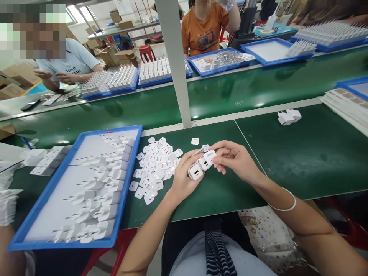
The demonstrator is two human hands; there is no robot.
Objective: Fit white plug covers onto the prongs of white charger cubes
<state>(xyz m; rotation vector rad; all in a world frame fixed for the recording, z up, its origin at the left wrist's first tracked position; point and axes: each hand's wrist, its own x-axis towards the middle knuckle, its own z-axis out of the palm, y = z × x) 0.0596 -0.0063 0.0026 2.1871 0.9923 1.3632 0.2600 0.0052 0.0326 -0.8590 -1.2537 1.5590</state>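
My left hand (184,176) is wrapped around white charger plugs (196,172), their USB-port ends tilted up toward me; two show clearly. Between the thumb and fingers of my right hand (235,159) is a small white square piece (210,156) with printing on it, held over the edge of the farther plug's face. Just beyond the fingertips, a similar slotted piece (206,147) is partly hidden. To the left of my left hand lies a loose pile of such white square pieces (157,163), and a single square piece (195,141) rests apart on the green table.
A blue-rimmed tray (122,191) with rows of charger plugs stands on the left. Two plugs (289,116) sit at the back right. A white post (178,65) rises beyond my hands. Across the green conveyor (244,94), co-workers sit behind more blue trays (270,61).
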